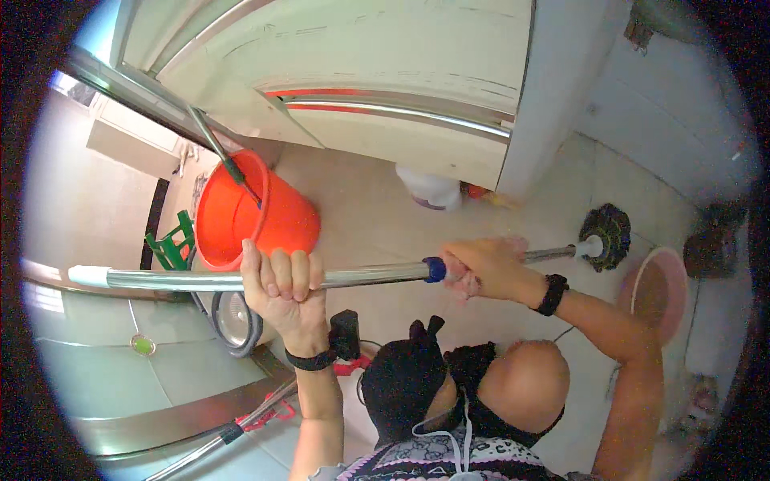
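A long metal mop pole (361,276) lies level across the view, white-capped at its left end. My left hand (278,286) is wrapped around the pole from below, knuckles toward me, with a black band on the wrist. Further right, my right hand (484,268) grips the pole just past a blue collar (434,269); it too wears a black wristband. A dark stringy mop head (609,235) at the pole's right end rests on the pale tiled floor (369,200).
An orange bucket (255,215) with a thin rod in it stands behind my left hand, a green stool (172,245) to its left. A white jug (431,191) sits by the door base, a pink basin (659,293) at right. A second pole (228,435) lies lower left.
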### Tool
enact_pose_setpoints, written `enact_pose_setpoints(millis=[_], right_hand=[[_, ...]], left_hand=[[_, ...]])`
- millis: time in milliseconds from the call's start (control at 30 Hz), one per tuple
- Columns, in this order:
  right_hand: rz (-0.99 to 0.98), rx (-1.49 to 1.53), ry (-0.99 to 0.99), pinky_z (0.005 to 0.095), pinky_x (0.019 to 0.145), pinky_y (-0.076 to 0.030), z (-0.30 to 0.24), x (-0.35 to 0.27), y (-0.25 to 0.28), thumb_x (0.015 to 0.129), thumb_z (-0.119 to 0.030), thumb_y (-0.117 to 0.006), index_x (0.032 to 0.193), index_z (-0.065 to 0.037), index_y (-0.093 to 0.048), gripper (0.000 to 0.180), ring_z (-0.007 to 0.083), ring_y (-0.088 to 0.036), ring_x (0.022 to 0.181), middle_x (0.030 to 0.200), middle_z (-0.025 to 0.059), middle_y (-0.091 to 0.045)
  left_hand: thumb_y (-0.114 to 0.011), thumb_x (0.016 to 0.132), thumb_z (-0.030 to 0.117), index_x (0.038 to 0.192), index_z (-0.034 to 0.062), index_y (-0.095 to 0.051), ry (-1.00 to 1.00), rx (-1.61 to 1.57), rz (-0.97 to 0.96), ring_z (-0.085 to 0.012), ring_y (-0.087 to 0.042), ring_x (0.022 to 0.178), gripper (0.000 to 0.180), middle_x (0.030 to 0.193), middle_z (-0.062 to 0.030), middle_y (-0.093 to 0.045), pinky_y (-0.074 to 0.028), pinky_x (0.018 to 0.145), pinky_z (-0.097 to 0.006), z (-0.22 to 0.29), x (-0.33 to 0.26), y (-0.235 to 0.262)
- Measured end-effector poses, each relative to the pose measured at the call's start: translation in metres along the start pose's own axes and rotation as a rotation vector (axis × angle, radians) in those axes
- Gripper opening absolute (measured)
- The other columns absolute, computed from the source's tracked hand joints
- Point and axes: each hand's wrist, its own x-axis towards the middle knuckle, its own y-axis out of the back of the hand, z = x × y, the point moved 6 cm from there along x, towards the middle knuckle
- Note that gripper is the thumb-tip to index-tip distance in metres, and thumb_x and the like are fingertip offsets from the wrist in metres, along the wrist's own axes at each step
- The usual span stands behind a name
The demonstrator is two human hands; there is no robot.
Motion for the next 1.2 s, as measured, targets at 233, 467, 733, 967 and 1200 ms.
enact_pose_setpoints(millis=[233,467,733,967,1200], right_hand=[[0.16,-0.396,-0.01,0.0375,0.059,-0.04,0.053,-0.044,0.006,0.058,-0.022,-0.069,0.082,-0.013,-0.051,0.031,0.0254,-0.053,0.063,0.067,0.0025,-0.052],[0.173,-0.741,-0.229,0.0444,0.061,-0.042,0.152,-0.149,0.023,0.072,-0.023,-0.058,0.089,-0.009,-0.053,0.022,0.0322,-0.053,0.071,0.072,0.0122,-0.053],[0.111,0.349,-0.673,0.0343,0.06,-0.046,0.1,-0.088,0.058,0.073,0.001,-0.049,0.108,-0.003,-0.043,0.035,0.017,-0.056,0.077,0.084,0.0072,-0.054],[0.072,0.021,0.376,0.0388,0.06,-0.044,-0.064,0.02,-0.002,0.069,-0.006,-0.055,0.109,-0.007,-0.047,0.04,0.0256,-0.056,0.071,0.082,0.0069,-0.056],[-0.552,0.608,-0.02,0.029,0.048,-0.042,-0.059,0.04,-0.02,0.076,-0.018,-0.057,0.098,-0.006,-0.052,0.025,0.0144,-0.049,0.051,0.065,0.0039,-0.052]], left_hand=[[-0.028,0.094,0.03,0.045,0.0167,-0.027,-0.023,0.055,-0.003,-0.01,-0.018,0.03,0.051,0.037,0.0023,-0.022,-0.023,0.035,-0.026,0.007,-0.001,0.009],[-0.024,0.094,0.03,0.047,0.0147,-0.029,-0.036,-0.036,-0.328,-0.0088,-0.019,0.029,0.049,0.037,0.0026,-0.024,-0.022,0.032,-0.025,0.029,0.003,-0.017],[-0.034,0.092,0.028,0.047,0.0133,-0.031,-0.019,-0.127,-0.571,-0.0071,-0.024,0.027,0.047,0.037,0.0025,-0.03,-0.026,0.031,-0.023,0.028,0.008,-0.019],[-0.039,0.089,0.021,0.047,0.0127,-0.032,-0.004,-0.157,-0.724,-0.0062,-0.022,0.028,0.043,0.037,0.0027,-0.03,-0.021,0.028,-0.02,0.026,0.006,-0.046],[-0.037,0.088,0.019,0.047,0.0128,-0.03,-0.032,-0.129,-0.65,-0.0063,-0.023,0.028,0.042,0.037,0.0022,-0.029,-0.02,0.028,-0.02,0.024,-0.001,-0.039]])
